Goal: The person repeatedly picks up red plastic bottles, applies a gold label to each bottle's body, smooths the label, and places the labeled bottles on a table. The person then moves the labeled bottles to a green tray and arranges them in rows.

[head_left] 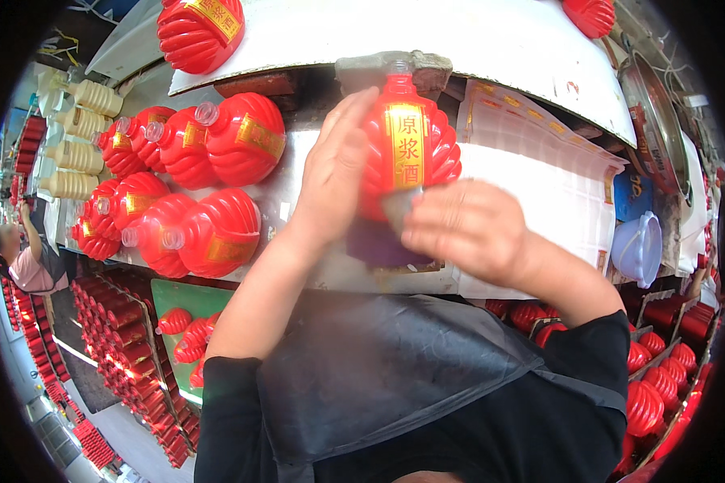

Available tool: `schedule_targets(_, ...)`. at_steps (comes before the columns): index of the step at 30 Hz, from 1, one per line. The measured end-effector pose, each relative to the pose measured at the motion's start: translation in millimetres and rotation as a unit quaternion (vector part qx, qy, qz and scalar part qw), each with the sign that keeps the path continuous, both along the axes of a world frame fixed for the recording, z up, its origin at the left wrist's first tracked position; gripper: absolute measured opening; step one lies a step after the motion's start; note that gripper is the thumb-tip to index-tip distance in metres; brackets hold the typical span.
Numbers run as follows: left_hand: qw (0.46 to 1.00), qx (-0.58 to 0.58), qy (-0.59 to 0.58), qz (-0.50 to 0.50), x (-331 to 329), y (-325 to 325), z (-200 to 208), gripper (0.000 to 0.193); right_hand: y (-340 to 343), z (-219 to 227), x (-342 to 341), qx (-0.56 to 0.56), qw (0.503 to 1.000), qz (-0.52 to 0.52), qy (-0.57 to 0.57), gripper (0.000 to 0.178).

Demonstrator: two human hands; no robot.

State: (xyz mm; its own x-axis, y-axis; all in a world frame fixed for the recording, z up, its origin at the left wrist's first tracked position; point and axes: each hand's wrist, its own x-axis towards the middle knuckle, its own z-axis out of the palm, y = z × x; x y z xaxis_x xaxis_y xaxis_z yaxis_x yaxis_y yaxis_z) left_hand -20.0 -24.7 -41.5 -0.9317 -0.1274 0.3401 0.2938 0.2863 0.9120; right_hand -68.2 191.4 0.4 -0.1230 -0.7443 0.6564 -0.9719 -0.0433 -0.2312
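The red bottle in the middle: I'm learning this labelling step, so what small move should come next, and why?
Probably press the right hand down along the gold label to smooth its lower end. The left hand steadies the red bottle at its side, and the right hand sits at the label's bottom edge.
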Motion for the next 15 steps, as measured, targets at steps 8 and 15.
schedule_targets(8, 0.996, 0.079, -0.029, -0.03, 1.1, -0.8, -1.9, 0.068, -8.3, 11.4, -14.0, -0.069, 0.988, -0.121, -0.059, 0.025)
schedule_targets(15, 0.976, 0.191, -0.082, -0.064, -0.3, -0.9, 2.5, 0.077, -19.6, 22.3, 4.5, 0.115, 0.982, 0.013, -0.152, 0.024)
